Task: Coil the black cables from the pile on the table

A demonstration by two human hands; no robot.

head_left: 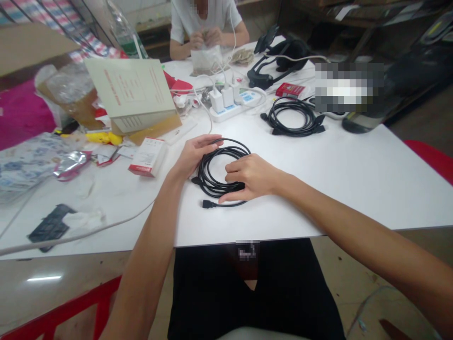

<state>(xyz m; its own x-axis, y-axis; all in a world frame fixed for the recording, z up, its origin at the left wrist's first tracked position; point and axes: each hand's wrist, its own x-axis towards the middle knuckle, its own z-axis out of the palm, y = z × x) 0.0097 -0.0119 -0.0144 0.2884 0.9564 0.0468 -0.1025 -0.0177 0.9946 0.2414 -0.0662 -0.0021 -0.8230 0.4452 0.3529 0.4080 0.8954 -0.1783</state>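
A coiled black cable [221, 174] lies on the white table [318, 189] right in front of me, with a plug end poking out at its lower left. My left hand [194, 156] grips the coil's upper left side, fingertips over the loops. My right hand [249, 177] lies across the coil's right side, fingers curled over the strands and pinning them to the tabletop. A second coil of black cable [293, 118] sits farther up the table, beyond both hands.
A white power strip [226, 109] with white chargers plugged in stands beyond my hands. A red-and-white box [148, 157] lies to the left, near a large pale book [129, 94] and scattered packaging. A seated co-worker [207, 28] handles a plastic bag across the table. The table's near edge runs just below the coil.
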